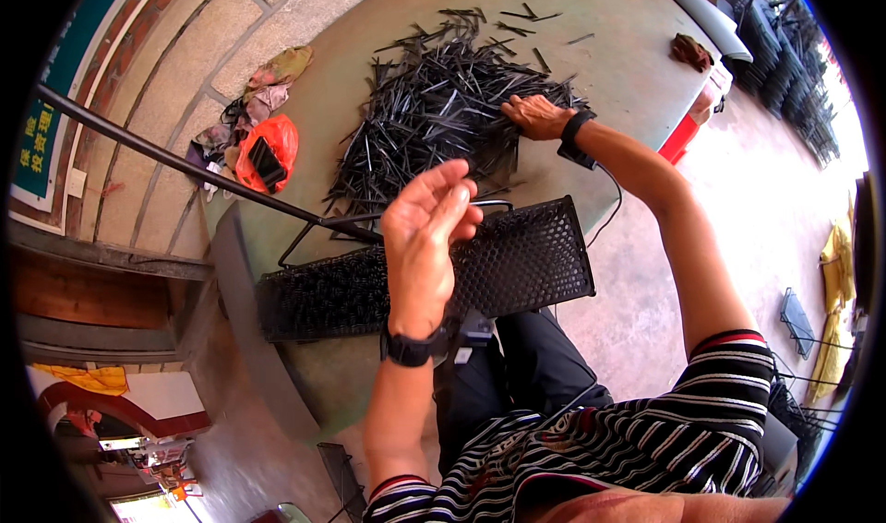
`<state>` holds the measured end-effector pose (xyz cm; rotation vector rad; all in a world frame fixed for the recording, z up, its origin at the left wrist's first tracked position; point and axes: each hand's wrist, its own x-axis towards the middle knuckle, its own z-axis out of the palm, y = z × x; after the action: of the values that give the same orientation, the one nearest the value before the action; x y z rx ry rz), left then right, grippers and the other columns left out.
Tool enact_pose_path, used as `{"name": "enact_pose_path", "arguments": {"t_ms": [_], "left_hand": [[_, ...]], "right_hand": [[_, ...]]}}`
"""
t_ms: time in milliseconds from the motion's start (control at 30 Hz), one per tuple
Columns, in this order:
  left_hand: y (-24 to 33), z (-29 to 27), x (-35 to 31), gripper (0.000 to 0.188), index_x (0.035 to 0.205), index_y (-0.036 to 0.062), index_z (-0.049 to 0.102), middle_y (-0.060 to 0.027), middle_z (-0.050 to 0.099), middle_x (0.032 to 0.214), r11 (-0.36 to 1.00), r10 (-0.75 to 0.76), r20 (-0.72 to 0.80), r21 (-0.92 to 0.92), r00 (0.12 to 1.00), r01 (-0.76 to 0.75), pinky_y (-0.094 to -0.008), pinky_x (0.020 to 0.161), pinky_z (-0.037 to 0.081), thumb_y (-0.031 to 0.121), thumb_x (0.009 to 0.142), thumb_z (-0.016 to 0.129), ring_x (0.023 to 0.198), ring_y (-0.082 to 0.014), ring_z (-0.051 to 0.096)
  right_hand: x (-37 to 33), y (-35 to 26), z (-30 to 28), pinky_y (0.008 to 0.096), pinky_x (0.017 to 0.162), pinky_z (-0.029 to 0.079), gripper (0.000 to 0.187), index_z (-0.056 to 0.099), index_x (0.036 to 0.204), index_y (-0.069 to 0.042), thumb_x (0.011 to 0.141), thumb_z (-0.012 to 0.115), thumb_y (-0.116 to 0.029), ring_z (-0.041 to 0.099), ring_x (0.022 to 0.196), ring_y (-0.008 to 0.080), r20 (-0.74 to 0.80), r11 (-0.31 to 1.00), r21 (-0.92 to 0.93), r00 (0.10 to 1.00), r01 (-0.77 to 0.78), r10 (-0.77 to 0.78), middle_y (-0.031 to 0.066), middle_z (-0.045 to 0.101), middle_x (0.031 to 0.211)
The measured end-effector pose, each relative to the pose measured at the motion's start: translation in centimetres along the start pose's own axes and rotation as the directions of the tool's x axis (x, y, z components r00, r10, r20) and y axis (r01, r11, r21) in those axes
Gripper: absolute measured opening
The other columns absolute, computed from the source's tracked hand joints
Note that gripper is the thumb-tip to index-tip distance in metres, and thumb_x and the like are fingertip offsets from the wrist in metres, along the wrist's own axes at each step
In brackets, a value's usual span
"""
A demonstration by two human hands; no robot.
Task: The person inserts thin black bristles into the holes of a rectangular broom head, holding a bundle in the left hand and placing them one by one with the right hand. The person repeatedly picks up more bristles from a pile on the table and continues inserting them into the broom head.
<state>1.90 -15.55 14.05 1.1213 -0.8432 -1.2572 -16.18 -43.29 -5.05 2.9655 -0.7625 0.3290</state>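
Observation:
A large heap of thin black strips [415,117] covers the middle of the table. My right hand [540,117] rests at the heap's right edge with bent fingers; its fingertips are partly lost against the strips. My left hand [423,232] is raised above the near side of the heap, loosely cupped, fingers slightly apart and thumb in front; nothing shows in it. Under and behind that hand lies a long black mesh piece [526,255] with a rim, at the table's near edge above my lap. Its left half looks dense and bristly; my left hand and wrist hide its middle.
A dark pole [185,163] slants from the left to the mesh piece. On the table's left sit a red plastic bag [281,136] with a phone [267,162] and crumpled cloths [277,71]. A dark rag [690,53] lies far right. Stacked black mesh pieces [775,62] stand beyond.

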Motion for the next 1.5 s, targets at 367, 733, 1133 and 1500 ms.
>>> {"name": "enact_pose_path", "arguments": {"t_ms": [367,733,1133,1500], "left_hand": [[-4.8,-1.2,5.2,0.030,0.116,0.0033,0.051,-0.0135,0.061,0.100,0.865,-0.337,0.072,-0.371,0.939,0.339,-0.0338,0.080,0.052,0.003,0.086,0.052,0.093,-0.0248,0.061],[-7.9,1.6,8.4,0.031,0.113,-0.0028,0.044,-0.0228,0.054,0.102,0.759,-0.446,0.109,-0.480,0.888,0.440,-0.0454,0.088,0.049,-0.004,0.083,0.048,0.096,-0.0355,0.057],[-10.6,4.5,12.5,0.047,0.122,-0.0075,0.035,-0.0270,0.045,0.113,0.872,-0.432,0.080,-0.218,0.898,0.439,-0.0559,0.099,0.034,-0.006,0.077,0.051,0.114,-0.0445,0.044],[-14.8,6.3,14.8,0.091,0.145,0.0030,0.008,-0.0085,0.047,0.098,0.929,-0.339,0.231,0.238,0.912,0.285,-0.0309,0.082,0.040,-0.014,0.065,0.049,0.086,-0.0185,0.046]], "right_hand": [[3.5,-0.6,-6.4,0.0451,0.053,0.044,0.029,0.048,0.089,-0.003,0.065,0.061,-0.008,0.057,0.062,0.0367,-0.097,0.987,0.089,0.987,0.136,-0.127,0.0158,0.055,0.063],[3.5,2.2,-8.6,0.0456,0.054,0.043,0.028,0.045,0.090,-0.003,0.068,0.061,-0.009,0.056,0.063,0.0380,-0.206,1.000,0.013,0.978,0.010,-0.007,0.0172,0.055,0.063],[1.1,-0.6,-7.1,0.0447,0.055,0.042,0.032,0.044,0.092,0.001,0.070,0.062,-0.014,0.053,0.061,0.0419,-0.351,0.796,0.545,0.790,-0.264,0.502,0.0238,0.053,0.062],[-8.8,-6.2,-4.8,0.0379,0.053,0.042,0.027,0.048,0.093,-0.002,0.072,0.063,-0.010,0.052,0.054,0.0262,-0.234,0.609,0.733,0.728,-0.304,0.644,0.0145,0.052,0.062]]}}
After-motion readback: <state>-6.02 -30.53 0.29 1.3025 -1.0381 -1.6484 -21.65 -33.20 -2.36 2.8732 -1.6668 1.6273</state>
